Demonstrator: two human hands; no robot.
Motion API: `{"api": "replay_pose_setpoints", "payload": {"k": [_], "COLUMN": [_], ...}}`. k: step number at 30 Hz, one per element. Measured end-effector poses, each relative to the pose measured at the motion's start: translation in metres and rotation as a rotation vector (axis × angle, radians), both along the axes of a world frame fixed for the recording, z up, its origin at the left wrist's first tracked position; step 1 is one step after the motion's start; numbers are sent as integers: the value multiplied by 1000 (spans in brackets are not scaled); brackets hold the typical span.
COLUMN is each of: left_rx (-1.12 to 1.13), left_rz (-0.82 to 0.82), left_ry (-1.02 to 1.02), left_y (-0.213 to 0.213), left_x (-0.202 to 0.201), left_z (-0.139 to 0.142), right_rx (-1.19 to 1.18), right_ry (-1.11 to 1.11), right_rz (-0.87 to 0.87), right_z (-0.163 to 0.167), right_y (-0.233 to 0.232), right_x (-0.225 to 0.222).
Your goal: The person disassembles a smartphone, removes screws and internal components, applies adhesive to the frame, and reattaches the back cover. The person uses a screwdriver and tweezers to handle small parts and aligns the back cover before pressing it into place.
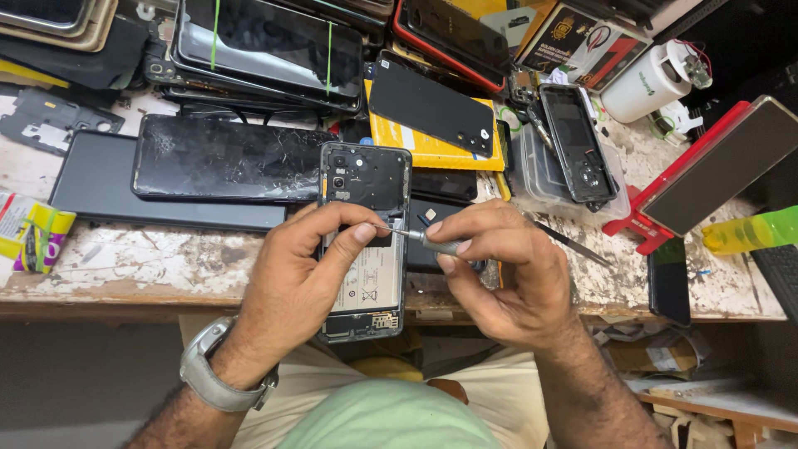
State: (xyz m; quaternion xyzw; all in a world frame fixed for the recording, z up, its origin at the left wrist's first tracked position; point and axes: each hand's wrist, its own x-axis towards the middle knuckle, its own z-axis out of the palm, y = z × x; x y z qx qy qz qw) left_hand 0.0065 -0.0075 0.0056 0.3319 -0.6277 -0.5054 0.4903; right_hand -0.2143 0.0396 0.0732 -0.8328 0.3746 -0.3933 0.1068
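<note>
Opened phone (366, 241), back cover off, lies at the near edge of the worn workbench (125, 258), clasped along its side by the closed left hand (295, 287), thumb pressed on its middle. Right hand (507, 274) pinches a small screwdriver (420, 238), tip touching the phone's interior. Cracked phones (220, 158) and a yellow box (432, 145) lie behind.

Worn wooden workbench (133, 266) with flaking white paint; grey floor (75, 374) below; even light
</note>
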Motion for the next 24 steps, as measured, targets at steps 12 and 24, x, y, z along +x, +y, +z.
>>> {"api": "replay_pose_setpoints", "payload": {"k": [12, 24], "left_rx": [11, -115], "left_rz": [2, -22], "left_ry": [-14, 145], "left_y": [0, 4], "left_x": [-1, 3], "left_z": [1, 4], "right_rx": [44, 57], "right_ry": [-47, -280], "right_rz": [-7, -124], "right_z": [-3, -10], "right_y": [1, 13], "right_x": [1, -20]}}
